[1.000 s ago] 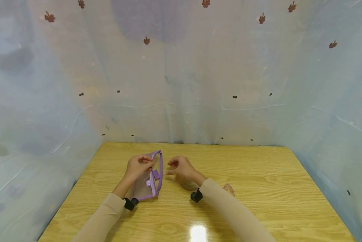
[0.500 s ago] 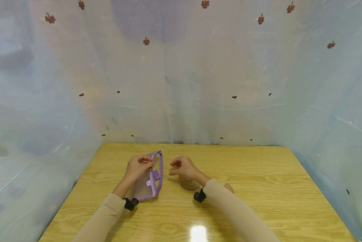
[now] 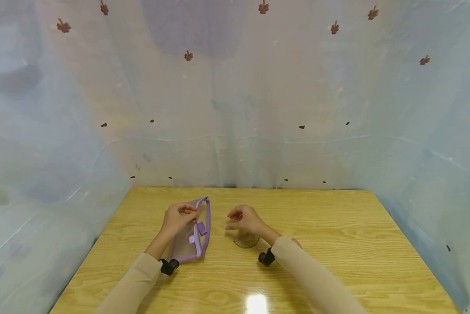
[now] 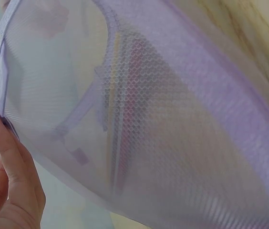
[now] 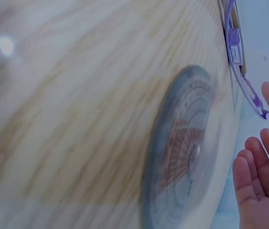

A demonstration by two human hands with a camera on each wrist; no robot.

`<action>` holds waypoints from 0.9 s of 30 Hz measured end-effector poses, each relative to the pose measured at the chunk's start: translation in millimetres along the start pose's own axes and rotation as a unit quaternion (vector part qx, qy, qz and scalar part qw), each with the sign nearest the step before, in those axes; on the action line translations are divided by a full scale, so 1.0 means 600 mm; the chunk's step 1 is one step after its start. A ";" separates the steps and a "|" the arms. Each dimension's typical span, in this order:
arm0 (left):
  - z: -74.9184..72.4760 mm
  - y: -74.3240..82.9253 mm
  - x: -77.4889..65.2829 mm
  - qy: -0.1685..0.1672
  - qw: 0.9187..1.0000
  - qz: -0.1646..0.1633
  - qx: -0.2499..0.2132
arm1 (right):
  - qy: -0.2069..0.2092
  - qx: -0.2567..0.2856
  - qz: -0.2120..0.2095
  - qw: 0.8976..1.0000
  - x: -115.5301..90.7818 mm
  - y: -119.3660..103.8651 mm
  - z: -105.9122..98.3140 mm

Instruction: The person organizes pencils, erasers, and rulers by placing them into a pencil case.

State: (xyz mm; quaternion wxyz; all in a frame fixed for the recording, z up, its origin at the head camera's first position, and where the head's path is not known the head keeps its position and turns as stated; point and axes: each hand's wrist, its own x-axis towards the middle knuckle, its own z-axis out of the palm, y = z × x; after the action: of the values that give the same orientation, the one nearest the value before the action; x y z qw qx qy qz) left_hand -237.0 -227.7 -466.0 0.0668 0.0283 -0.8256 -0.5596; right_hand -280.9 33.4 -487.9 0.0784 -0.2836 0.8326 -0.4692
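The left hand (image 3: 180, 217) pinches the near rim of a purple mesh zip pouch (image 3: 185, 244) between thumb and fingers, holding its mouth parted at the left part of the wood-grain table (image 3: 337, 226). The purple zip edge (image 3: 209, 218) bows away from the gripped rim, and in the gap between them shows a dark purple tab (image 3: 201, 228), with a paler square tag (image 3: 191, 239) on the side nearer the left hand. Through the mesh, the left wrist view shows a thin yellow strip (image 4: 113, 95) and a reddish strip (image 4: 134, 81), both too blurred to name further. The right hand (image 3: 244, 219) is free, its thumb apart from its loosely bent fingers, hovering to the right of the pouch and well apart from the left hand. Just below it in the head view lies a clear protractor (image 3: 246, 241) with fanned lines, flat on the table. Beside the right sleeve (image 3: 313, 279), mostly hidden by it, a pinkish piece (image 3: 296, 242) peeks out. Behind the table hangs a pale blue-grey sheet (image 3: 258, 109) dotted with brown clover shapes (image 3: 64, 26)
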 end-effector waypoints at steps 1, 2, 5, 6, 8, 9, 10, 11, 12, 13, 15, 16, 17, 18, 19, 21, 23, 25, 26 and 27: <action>0.000 0.000 0.000 0.000 1.000 -0.001 -0.001 | 0.000 0.000 -0.001 1.000 -0.002 0.001 -0.002; 0.000 0.000 -0.001 -0.001 1.000 -0.003 -0.002 | 0.000 0.000 -0.001 1.000 -0.004 0.001 -0.004; 0.000 -0.001 -0.002 -0.001 1.000 -0.004 -0.003 | 0.002 -0.003 -0.006 1.000 -0.011 0.004 -0.008; 0.000 -0.001 -0.002 -0.001 1.000 -0.005 -0.003 | 0.002 -0.006 -0.008 1.000 -0.013 0.004 -0.010; 0.001 -0.001 -0.002 0.000 1.000 -0.004 -0.004 | 0.003 -0.009 -0.009 1.000 -0.018 0.006 -0.013; 0.001 -0.001 -0.002 0.001 1.000 -0.004 -0.004 | 0.003 -0.011 -0.010 1.000 -0.019 0.007 -0.014; 0.001 -0.001 -0.002 0.002 1.000 -0.004 -0.004 | 0.003 -0.013 -0.009 1.000 -0.021 0.008 -0.016; 0.002 -0.001 -0.002 0.003 1.000 -0.004 -0.003 | 0.002 -0.013 -0.008 1.000 -0.023 0.009 -0.017; 0.002 -0.001 -0.002 0.003 1.000 -0.005 -0.004 | 0.001 -0.013 -0.008 1.000 -0.025 0.010 -0.019; 0.002 -0.001 -0.002 0.004 1.000 -0.005 -0.004 | -0.001 -0.012 -0.005 1.000 -0.027 0.011 -0.021; 0.002 -0.001 -0.002 0.004 1.000 -0.006 -0.004 | -0.003 -0.011 -0.003 1.000 -0.031 0.013 -0.024; 0.002 -0.001 -0.002 0.004 1.000 -0.007 -0.004 | -0.003 -0.011 -0.002 1.000 -0.033 0.014 -0.026; 0.002 -0.001 -0.002 0.003 1.000 -0.007 -0.004 | -0.004 -0.013 -0.001 1.000 -0.034 0.015 -0.028; 0.002 -0.001 -0.002 0.003 1.000 -0.007 -0.005 | -0.004 -0.013 0.000 1.000 -0.036 0.017 -0.029; 0.002 -0.001 -0.003 0.002 1.000 -0.007 -0.004 | -0.004 -0.016 0.001 1.000 -0.038 0.018 -0.031; 0.001 -0.001 -0.003 0.002 1.000 -0.006 -0.003 | -0.002 -0.021 0.004 1.000 -0.042 0.021 -0.034; 0.002 -0.002 -0.003 0.002 1.000 -0.004 -0.003 | 0.000 -0.029 0.004 1.000 -0.046 0.026 -0.036; 0.003 -0.003 -0.002 0.003 1.000 -0.002 -0.005 | 0.002 -0.034 0.006 0.999 -0.049 0.029 -0.039; 0.003 -0.004 -0.002 0.003 1.000 -0.002 -0.007 | 0.002 -0.036 0.006 0.999 -0.051 0.031 -0.041; 0.004 -0.004 -0.001 0.003 1.000 -0.001 -0.008 | 0.002 -0.037 0.006 0.999 -0.053 0.032 -0.043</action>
State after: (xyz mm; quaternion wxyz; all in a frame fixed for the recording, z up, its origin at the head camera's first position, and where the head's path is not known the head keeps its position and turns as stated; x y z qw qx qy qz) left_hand -236.7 -226.6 -469.3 0.0688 0.0307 -0.8211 -0.5658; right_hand -272.7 77.2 -494.0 0.0687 -0.2802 0.8512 -0.4385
